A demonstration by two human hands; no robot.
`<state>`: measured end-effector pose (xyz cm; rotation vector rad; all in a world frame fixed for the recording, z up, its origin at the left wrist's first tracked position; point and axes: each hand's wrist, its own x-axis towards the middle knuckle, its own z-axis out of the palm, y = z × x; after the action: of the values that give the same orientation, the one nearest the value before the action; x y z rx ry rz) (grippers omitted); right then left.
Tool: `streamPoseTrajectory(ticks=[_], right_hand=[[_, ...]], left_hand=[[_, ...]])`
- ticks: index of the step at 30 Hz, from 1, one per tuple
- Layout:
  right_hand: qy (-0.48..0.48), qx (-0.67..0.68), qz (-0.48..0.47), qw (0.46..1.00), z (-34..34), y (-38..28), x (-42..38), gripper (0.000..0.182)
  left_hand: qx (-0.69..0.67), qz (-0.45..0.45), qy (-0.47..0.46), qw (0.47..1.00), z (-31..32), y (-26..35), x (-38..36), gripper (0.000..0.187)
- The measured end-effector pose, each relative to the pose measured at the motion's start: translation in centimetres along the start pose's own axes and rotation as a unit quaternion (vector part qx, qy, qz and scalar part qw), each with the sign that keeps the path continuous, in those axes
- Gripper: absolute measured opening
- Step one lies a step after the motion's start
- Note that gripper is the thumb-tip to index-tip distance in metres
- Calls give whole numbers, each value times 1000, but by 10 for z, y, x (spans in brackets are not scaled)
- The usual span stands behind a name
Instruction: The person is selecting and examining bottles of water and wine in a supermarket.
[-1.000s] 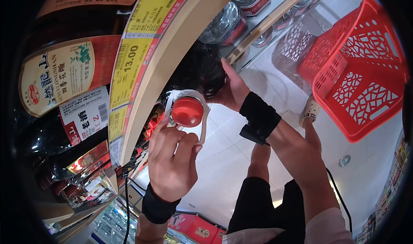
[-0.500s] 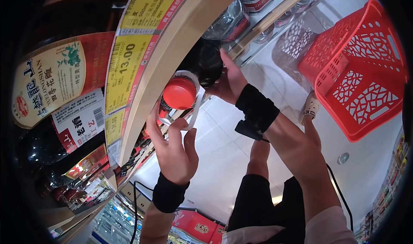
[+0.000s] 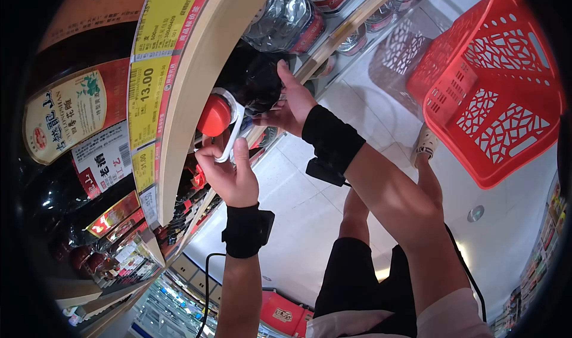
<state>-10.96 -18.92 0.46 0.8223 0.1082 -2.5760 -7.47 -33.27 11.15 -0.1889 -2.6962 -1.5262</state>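
Observation:
A large dark jug [image 3: 249, 78] with a red cap [image 3: 214, 115] and a white carrying handle [image 3: 236, 136] is tipped at the edge of a lower shelf, cap toward me. The fingers of my left hand [image 3: 232, 174] are hooked around the handle, close below the cap. My right hand [image 3: 293, 104] grips the side of the jug's dark body, its thumb up along the far end. Part of the jug is hidden under the wooden shelf edge, and some left fingertips are behind the handle.
A wooden shelf [image 3: 199, 58] with yellow price tags [image 3: 149, 87] curves close on my left, with dark bottles [image 3: 65, 114] on it. Clear plastic jugs [image 3: 286, 25] stand beyond the dark one. A red basket [image 3: 453, 99] is on the floor at right, near a foot in a clog [image 3: 425, 144].
The jug and both hands have shifted left in the view. My left fingers have curled in around the white handle, while my right hand stays on the body.

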Motion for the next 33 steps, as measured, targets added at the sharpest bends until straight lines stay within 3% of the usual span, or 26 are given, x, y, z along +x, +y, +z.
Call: streamPoseTrajectory(ticks=[2, 5, 6, 7, 9, 12, 13, 18, 21, 27, 32, 33], right_hand=[[55, -39, 20, 998, 2, -4, -5, 79], [113, -217, -9, 969, -12, -8, -8, 69], [122, -292, -52, 947, -23, -13, -6, 54], [164, -378, -151, 899, -31, -18, -11, 36], [229, -536, -350, 733, -52, -38, -13, 29], [222, -510, -375, 742, -61, -77, -32, 30], [195, -474, -368, 776, -59, -84, -37, 29], [169, -538, -347, 749, -66, -97, -56, 25], [132, -505, -348, 779, -82, -89, -61, 21], [120, -532, -313, 777, -108, -75, -79, 17], [136, -516, -227, 815, -128, -64, -111, 19], [142, -504, -206, 827, -132, -61, -118, 19]], left_hand=[[-17, 7, 28, 999, 6, 1, 5, 37], [-41, 28, 71, 996, 13, -6, 15, 39], [-47, 20, 82, 995, 15, -7, 18, 40], [-54, 11, 93, 994, 16, -7, 20, 40], [-39, 29, 131, 990, 21, -10, 26, 34], [-54, 19, 121, 991, 19, -13, 37, 20], [-49, 20, 116, 992, 21, -10, 41, 22], [-76, 13, 123, 989, 24, -12, 58, 28], [-58, 18, 122, 991, 23, -17, 65, 30], [2, 39, 104, 994, 18, -31, 71, 38], [0, -6, 142, 990, 17, -41, 62, 42], [7, 4, 142, 990, 18, -40, 55, 52]])
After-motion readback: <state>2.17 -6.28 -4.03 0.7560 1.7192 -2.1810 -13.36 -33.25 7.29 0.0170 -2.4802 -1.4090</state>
